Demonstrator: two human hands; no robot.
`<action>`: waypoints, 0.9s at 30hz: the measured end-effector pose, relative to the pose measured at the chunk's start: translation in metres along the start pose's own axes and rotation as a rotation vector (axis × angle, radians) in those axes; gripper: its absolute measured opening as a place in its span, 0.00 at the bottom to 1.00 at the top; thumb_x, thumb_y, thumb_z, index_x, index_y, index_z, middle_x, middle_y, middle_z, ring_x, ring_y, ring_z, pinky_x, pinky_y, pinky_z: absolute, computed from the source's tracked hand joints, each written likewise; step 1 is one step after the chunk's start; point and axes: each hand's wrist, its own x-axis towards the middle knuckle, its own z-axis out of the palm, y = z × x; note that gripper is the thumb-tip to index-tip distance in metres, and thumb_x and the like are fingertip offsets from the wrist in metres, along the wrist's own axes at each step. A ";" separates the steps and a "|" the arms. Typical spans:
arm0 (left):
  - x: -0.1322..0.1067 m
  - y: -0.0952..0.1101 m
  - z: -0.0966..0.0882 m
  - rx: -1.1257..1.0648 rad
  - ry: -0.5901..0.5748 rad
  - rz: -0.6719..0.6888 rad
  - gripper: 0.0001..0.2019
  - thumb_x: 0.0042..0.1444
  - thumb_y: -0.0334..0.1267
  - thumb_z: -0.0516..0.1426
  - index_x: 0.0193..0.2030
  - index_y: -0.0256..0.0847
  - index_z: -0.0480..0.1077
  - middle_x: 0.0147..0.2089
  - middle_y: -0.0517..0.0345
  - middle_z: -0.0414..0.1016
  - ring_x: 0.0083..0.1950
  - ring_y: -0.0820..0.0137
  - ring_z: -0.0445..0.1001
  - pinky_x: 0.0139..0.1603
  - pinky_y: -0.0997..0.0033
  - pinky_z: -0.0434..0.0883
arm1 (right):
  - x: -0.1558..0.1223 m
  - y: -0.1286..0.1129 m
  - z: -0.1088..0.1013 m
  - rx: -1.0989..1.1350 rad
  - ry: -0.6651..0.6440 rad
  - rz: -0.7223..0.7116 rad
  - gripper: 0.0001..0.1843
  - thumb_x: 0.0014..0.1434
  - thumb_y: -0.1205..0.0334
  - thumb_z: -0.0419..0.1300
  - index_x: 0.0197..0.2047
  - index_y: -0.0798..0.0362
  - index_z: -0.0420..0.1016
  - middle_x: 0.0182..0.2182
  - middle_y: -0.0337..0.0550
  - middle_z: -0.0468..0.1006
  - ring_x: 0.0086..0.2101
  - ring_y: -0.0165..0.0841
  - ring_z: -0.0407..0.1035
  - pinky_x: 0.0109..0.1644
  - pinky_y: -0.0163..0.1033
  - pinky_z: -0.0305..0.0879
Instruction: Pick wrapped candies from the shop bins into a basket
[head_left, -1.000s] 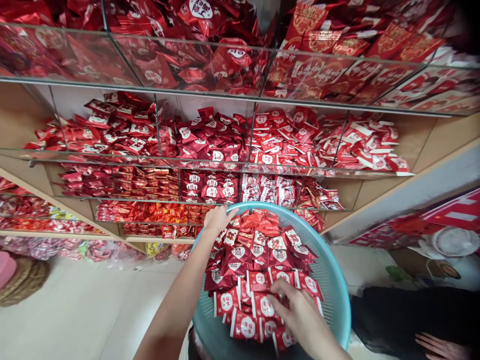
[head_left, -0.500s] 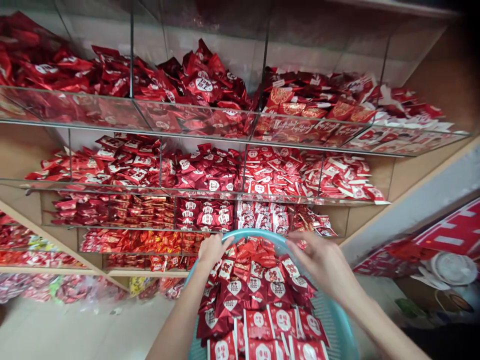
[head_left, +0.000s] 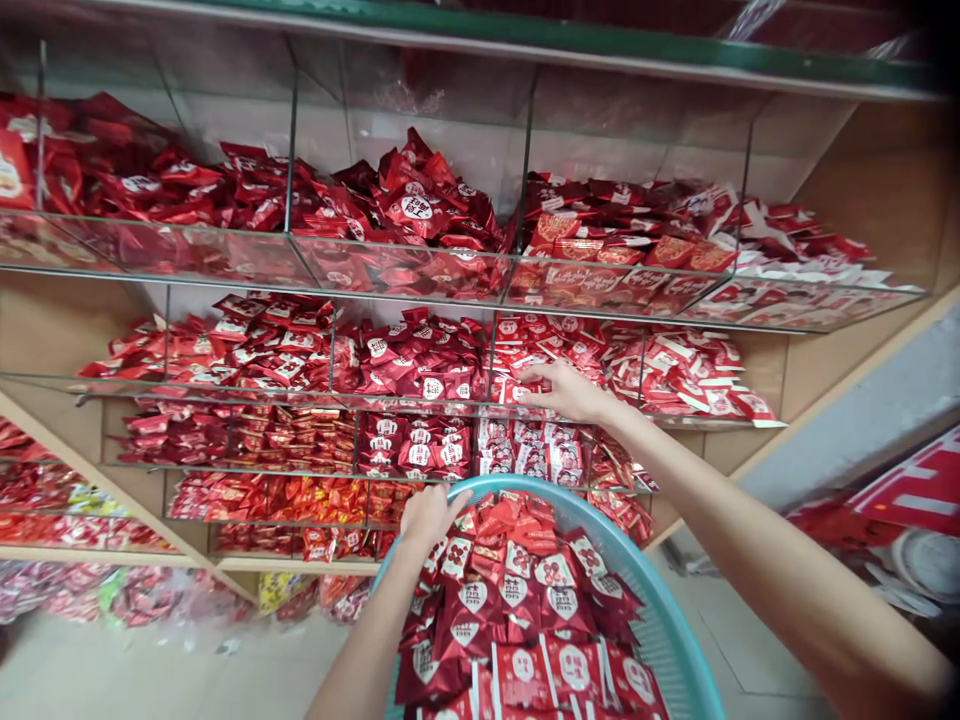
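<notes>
One hand of mine, the left hand (head_left: 426,518), is clamped over the far-left rim of the teal basket (head_left: 679,628); red packets (head_left: 517,595) cover much of its inside, with a strip of bare wall along the right. My right hand (head_left: 566,390) reaches over the glass lip (head_left: 420,404) of the middle shelf, fingers bent toward the loose candy packs (head_left: 547,337) there; I cannot tell whether they grip one. A glass divider (head_left: 491,365) stands just left of my fingertips, and open room separates my knuckles from the upper shelf's edge (head_left: 420,297).
</notes>
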 end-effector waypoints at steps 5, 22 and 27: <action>0.001 0.000 0.000 0.014 0.005 0.005 0.34 0.53 0.62 0.33 0.37 0.39 0.69 0.34 0.47 0.76 0.37 0.58 0.75 0.35 0.64 0.67 | 0.003 0.000 -0.001 0.040 -0.032 -0.005 0.17 0.49 0.60 0.61 0.43 0.55 0.72 0.41 0.46 0.77 0.41 0.36 0.70 0.46 0.41 0.63; 0.000 0.004 -0.002 0.022 -0.022 0.003 0.37 0.50 0.65 0.32 0.39 0.39 0.69 0.36 0.46 0.75 0.39 0.58 0.74 0.37 0.64 0.67 | -0.034 -0.016 -0.020 0.337 0.305 0.133 0.13 0.49 0.54 0.60 0.31 0.55 0.75 0.28 0.42 0.76 0.28 0.31 0.67 0.34 0.37 0.62; 0.000 0.005 -0.003 0.023 -0.043 -0.010 0.37 0.50 0.64 0.32 0.40 0.39 0.69 0.38 0.46 0.75 0.40 0.59 0.74 0.39 0.64 0.67 | -0.081 -0.061 -0.020 0.561 0.459 0.254 0.09 0.48 0.56 0.62 0.33 0.50 0.74 0.27 0.38 0.75 0.27 0.28 0.66 0.32 0.35 0.62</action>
